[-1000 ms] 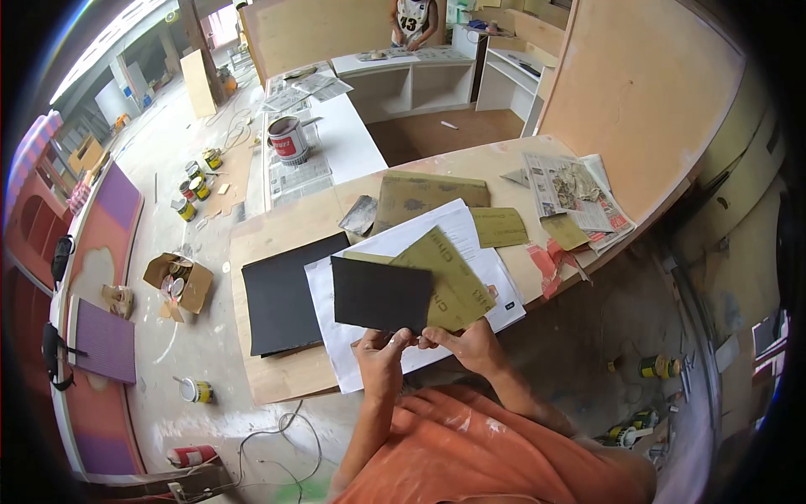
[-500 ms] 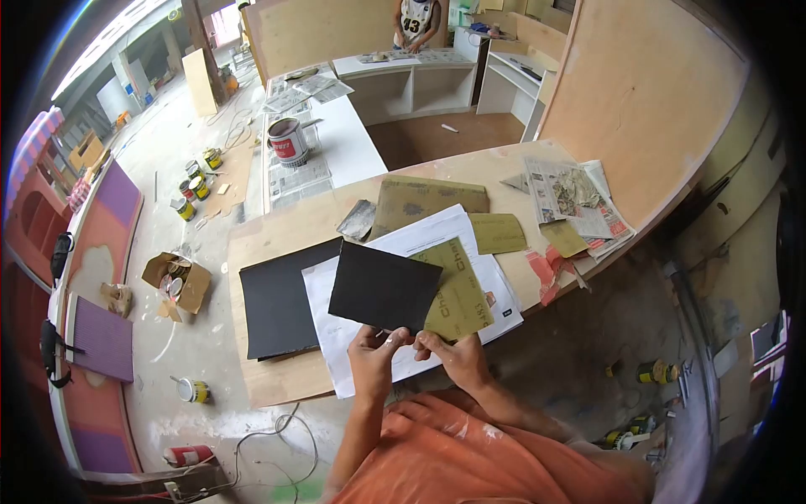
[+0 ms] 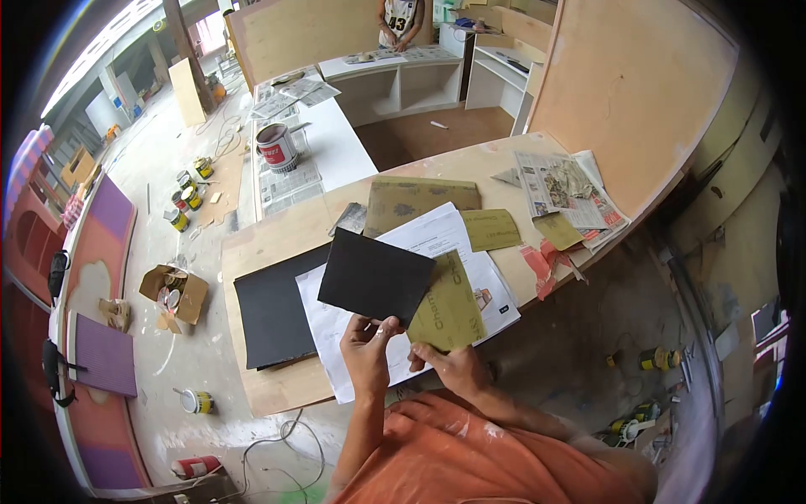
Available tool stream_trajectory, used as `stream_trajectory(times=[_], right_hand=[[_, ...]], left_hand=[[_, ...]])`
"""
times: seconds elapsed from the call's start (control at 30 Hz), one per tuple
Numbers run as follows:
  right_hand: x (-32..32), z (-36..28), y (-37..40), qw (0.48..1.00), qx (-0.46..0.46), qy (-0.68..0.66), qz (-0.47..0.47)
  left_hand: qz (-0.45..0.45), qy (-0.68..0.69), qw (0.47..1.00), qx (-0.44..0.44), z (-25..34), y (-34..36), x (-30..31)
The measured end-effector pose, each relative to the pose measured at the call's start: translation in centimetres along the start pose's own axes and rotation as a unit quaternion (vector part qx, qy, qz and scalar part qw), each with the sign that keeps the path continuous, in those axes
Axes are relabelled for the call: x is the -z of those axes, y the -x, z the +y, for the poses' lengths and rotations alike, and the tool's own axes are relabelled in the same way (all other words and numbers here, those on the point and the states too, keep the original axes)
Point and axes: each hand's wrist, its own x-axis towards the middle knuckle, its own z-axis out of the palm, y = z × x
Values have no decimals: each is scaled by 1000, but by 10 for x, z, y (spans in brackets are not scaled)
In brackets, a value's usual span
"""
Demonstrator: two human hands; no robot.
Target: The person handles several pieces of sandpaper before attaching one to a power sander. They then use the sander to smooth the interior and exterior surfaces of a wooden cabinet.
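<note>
My left hand [image 3: 368, 349] pinches the lower edge of a black sandpaper piece [image 3: 374, 275], abrasive side up. In my right hand [image 3: 455, 367] is another sandpaper piece [image 3: 451, 307], its tan printed backing facing up. The black piece overlaps the tan one's left edge. Both are held above white printed papers [image 3: 337, 365] on a wooden tabletop [image 3: 273, 397]. A larger black sheet [image 3: 273, 307] lies left of the papers. Beyond them rest a worn tan sandpaper sheet [image 3: 420, 207], a smaller tan piece [image 3: 490, 230] and a grey folded scrap [image 3: 349, 219].
Newspaper [image 3: 546, 181] and torn red paper [image 3: 541, 267] lie on the right. A paint can [image 3: 278, 149] stands on the white counter [image 3: 340, 151]. Another person [image 3: 398, 23] stands at the far counter. Cans, a cardboard box [image 3: 174, 294] and a cable [image 3: 285, 437] are on the floor.
My hands have moved apart slightly. The tan piece now sits lower against the black one, showing more of its print. The view has shifted a little.
</note>
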Motion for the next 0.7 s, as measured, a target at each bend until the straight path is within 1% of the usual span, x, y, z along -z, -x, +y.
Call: stream_trajectory(times=[0.13,0.2,0.23,0.33,0.37,0.4,0.47,0.57,0.63,0.67,0.7], right_hand=[[4,1,5,999,-21,29,-15],[10,3,-3,999,31,19,-8],[6,-2,-3,999,27,11,14],[1,-8,-2,1000,4,27,9],[0,-4,3,1000,-11,-4,18],[0,-3,5,1000,-12,-3,18],[2,-2,7,1000,-23,13,-13],[10,1,2,1000,-15,9,0],[22,6,-1,999,-28,10,-16],[28,6,-2,999,-42,10,-31],[32,0,-3,998,-43,17,-44]], left_hand=[[3,17,1000,-3,1,-1,-1],[9,17,1000,12,4,6,-11],[-2,0,1000,28,-1,10,-11],[-20,4,1000,20,7,7,-12],[-20,4,1000,20,7,4,-11],[-11,12,1000,8,6,2,-10],[-1,19,1000,-3,5,1,-10],[4,49,999,-2,6,1,-13],[-9,119,990,69,11,0,-10],[-8,119,991,68,12,-2,-7],[-28,81,994,73,12,-5,-1]])
